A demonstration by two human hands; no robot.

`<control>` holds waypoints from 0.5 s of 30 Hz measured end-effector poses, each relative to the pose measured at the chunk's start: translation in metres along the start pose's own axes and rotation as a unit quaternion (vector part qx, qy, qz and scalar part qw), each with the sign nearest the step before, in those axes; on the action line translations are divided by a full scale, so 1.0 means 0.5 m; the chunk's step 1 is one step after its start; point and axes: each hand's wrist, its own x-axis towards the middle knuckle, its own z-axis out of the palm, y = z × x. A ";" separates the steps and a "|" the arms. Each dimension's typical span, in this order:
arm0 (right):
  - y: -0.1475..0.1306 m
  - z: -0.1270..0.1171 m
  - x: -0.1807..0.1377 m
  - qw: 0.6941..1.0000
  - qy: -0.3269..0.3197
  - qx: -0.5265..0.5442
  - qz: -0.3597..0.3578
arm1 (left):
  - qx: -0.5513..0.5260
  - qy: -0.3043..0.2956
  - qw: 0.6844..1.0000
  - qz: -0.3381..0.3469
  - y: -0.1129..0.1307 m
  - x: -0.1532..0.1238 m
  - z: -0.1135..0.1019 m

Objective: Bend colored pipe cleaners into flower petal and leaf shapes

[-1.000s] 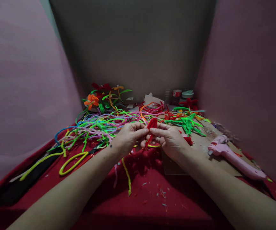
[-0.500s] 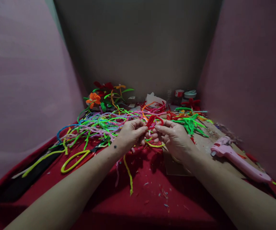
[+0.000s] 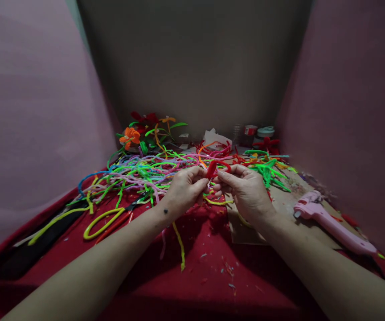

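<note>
Between my hands, a red pipe cleaner [image 3: 211, 169] is bent into a narrow loop, with a curved length running over to the right. My left hand [image 3: 190, 185] pinches the base of the loop between thumb and fingers. The curved length is gripped by my right hand [image 3: 242, 183], its thumb pressed on the index finger. Both hands are raised over the near edge of a tangled pile of coloured pipe cleaners [image 3: 139, 171]. The tips of the fingers hide part of the red piece.
Yellow-handled scissors [image 3: 104, 225] lie left on the red cloth [image 3: 206, 285]. A pink glue gun [image 3: 334, 223] rests right on cardboard [image 3: 247, 234], near green pipe cleaner pieces [image 3: 266, 173]. Pipe cleaner flowers [image 3: 130, 137], a jar [image 3: 248, 135] and white paper [image 3: 212, 137] stand at the back.
The red loop has turned slightly more upright and looks narrower. My left hand has shifted a little to the right, and both hands keep their pinch.
</note>
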 end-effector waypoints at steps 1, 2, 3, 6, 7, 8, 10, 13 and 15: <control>0.001 0.001 -0.001 1.000 0.002 -0.006 0.000 | 0.002 -0.002 1.000 0.003 -0.002 0.000 0.000; 0.001 0.001 -0.002 1.000 0.006 -0.014 0.001 | 0.002 -0.004 1.000 0.007 -0.004 0.000 0.000; 0.003 0.001 -0.003 1.000 0.008 -0.022 0.002 | 0.002 -0.006 1.000 0.010 -0.005 0.000 0.000; 0.007 0.000 -0.005 0.999 0.002 -0.047 0.012 | -0.002 -0.012 1.000 0.014 -0.006 -0.003 0.002; 0.009 -0.001 -0.004 0.998 -0.001 -0.054 0.017 | -0.005 -0.014 1.000 0.012 -0.005 -0.004 0.004; 0.012 -0.003 -0.004 0.998 -0.005 -0.062 0.022 | -0.009 -0.019 1.000 0.007 -0.004 -0.005 0.005; 0.016 -0.009 -0.001 0.997 -0.023 -0.071 0.035 | -0.024 -0.030 0.999 -0.014 0.000 -0.007 0.006; 0.017 -0.016 0.003 0.995 -0.070 -0.050 0.049 | -0.050 -0.036 0.998 -0.034 0.007 -0.006 0.005; 0.011 -0.016 0.005 0.995 -0.080 -0.018 0.053 | -0.054 -0.027 0.998 -0.028 0.009 -0.004 0.002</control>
